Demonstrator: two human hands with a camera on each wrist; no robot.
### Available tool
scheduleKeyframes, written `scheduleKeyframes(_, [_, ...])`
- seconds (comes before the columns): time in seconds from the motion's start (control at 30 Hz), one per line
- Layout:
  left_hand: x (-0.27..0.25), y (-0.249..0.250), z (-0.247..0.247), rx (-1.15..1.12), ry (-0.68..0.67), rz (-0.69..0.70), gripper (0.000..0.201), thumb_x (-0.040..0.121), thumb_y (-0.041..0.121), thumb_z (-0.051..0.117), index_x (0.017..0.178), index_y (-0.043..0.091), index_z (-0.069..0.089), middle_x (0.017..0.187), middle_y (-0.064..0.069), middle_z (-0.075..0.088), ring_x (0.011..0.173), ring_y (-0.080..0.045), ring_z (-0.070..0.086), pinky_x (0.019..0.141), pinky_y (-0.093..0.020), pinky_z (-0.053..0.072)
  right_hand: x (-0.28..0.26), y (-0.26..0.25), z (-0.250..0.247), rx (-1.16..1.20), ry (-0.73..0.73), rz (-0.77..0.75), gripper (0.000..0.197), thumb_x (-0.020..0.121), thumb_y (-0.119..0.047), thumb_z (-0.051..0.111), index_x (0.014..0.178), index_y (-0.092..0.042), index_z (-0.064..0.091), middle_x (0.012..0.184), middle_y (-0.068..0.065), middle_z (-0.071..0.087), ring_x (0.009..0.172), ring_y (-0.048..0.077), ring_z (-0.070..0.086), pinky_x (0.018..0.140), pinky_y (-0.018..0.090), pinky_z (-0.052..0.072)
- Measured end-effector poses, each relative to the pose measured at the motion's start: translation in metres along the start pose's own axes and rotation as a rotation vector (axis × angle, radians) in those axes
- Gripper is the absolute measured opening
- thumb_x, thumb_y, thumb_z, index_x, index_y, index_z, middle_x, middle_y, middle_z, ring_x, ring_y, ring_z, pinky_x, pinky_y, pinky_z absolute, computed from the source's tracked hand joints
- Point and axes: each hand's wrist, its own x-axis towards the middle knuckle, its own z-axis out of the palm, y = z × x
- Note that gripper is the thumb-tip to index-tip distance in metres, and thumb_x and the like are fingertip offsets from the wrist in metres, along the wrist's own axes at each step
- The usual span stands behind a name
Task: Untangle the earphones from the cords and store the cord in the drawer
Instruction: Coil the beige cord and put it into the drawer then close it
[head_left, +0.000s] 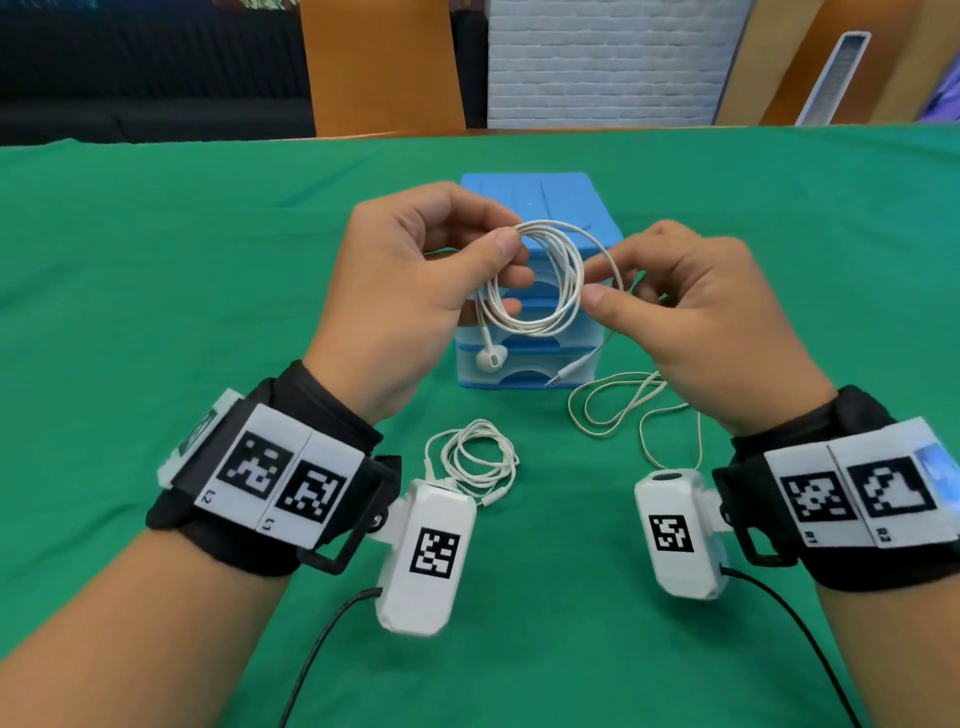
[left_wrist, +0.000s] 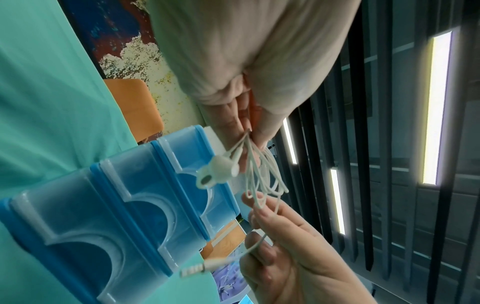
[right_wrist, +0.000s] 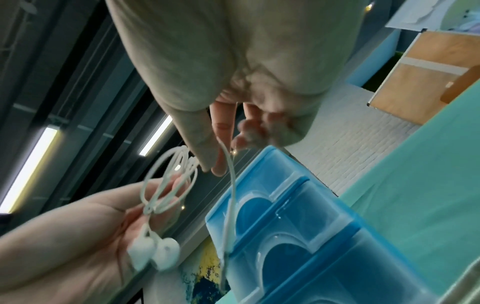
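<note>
1. Left hand (head_left: 410, 291) pinches the coiled earphones (head_left: 540, 280) above the drawers (head_left: 545, 208), keeping loops together
2. Right hand (head_left: 691, 317) pinches the tail, likely to wind it
3. Two cords (head_left: 478, 462) lie on the cloth (head_left: 156, 260)

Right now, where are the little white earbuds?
In the head view the earbuds dangle below the left hand, which pinches the coiled earphone cord, just in front of the blue drawer box.

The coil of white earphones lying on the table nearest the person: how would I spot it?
Start at the blue plastic drawer unit on the green tablecloth. Nearer the person, by the left wrist, lies a tight coil of white earphones. The white cord to its right sprawls loose.
</note>
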Motion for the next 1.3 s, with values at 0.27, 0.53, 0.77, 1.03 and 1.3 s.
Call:
scheduleKeyframes(0.27, [-0.001,-0.001,0.003,-0.038,0.008,-0.009,0.005,0.092,0.0,0.068,0.097,-0.001,0.067,0.084,-0.017,0.072,0.074,-0.02,0.074,0.057,-0.029,0.058,-0.002,-0.007,-0.001,0.427,0.018,0.175,0.01,0.088,0.007,0.065,0.084,-0.001,0.069,0.079,0.011,0.069,0.069,0.019,0.071,0.069,0.026,0.058])
scheduleKeyframes(0.53, [-0.004,-0.009,0.01,0.003,0.02,0.054,0.004,0.09,-0.003,0.068,0.094,-0.003,0.067,0.083,-0.015,0.073,0.073,-0.024,0.075,0.065,-0.039,0.063,-0.003,-0.017,0.012,0.63,0.032,0.216,0.034,0.072,-0.006,0.083,0.1,-0.006,0.065,0.095,0.022,0.071,0.098,0.044,0.071,0.085,0.045,0.06])
scheduleKeyframes(0.77, [-0.003,-0.012,0.01,0.051,0.013,0.071,0.005,0.089,-0.003,0.069,0.094,-0.002,0.068,0.086,-0.02,0.073,0.075,-0.024,0.076,0.068,-0.038,0.062,-0.002,-0.018,0.015,0.708,0.031,0.339,0.043,0.071,-0.003,0.076,0.103,-0.017,0.051,0.08,0.008,0.068,0.074,0.023,0.068,0.064,0.024,0.052])
scheduleKeyframes(1.03, [-0.002,-0.012,0.008,0.143,-0.015,0.141,0.005,0.089,-0.001,0.071,0.095,-0.001,0.07,0.085,-0.019,0.074,0.073,-0.025,0.075,0.064,-0.032,0.061,-0.003,-0.014,0.004,1.026,-0.194,0.494,0.048,0.088,-0.009,0.06,0.131,-0.02,0.044,0.086,0.0,0.066,0.072,0.01,0.06,0.066,0.028,0.039])
scheduleKeyframes(1.3, [-0.002,-0.01,0.006,0.154,-0.01,0.142,0.004,0.091,-0.001,0.069,0.094,-0.001,0.069,0.085,-0.018,0.073,0.072,-0.025,0.075,0.062,-0.033,0.061,-0.003,-0.016,0.003,0.932,-0.252,0.444,0.035,0.081,-0.007,0.062,0.112,-0.02,0.05,0.075,0.001,0.057,0.067,0.012,0.049,0.064,0.031,0.032])
